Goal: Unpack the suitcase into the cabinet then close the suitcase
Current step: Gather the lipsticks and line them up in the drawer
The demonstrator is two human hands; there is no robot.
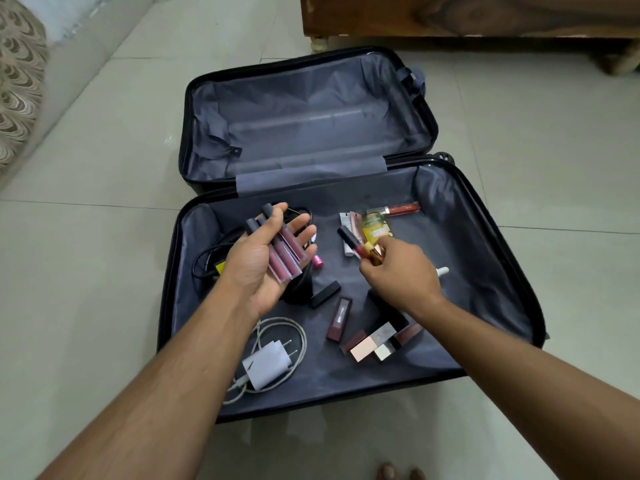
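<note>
Two hands: over the open suitcase (485, 258).
Left hand (263, 258): palm up, fingers spread, cradling lip gloss tubes (284, 254).
Right hand (398, 271): pinching a lipstick (353, 242).

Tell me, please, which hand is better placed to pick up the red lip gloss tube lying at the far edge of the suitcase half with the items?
Probably the right hand: it already pinches a dark-capped tube and hovers nearer the red lip gloss tube. The left hand lies palm-up, carrying lip gloss tubes.
</note>
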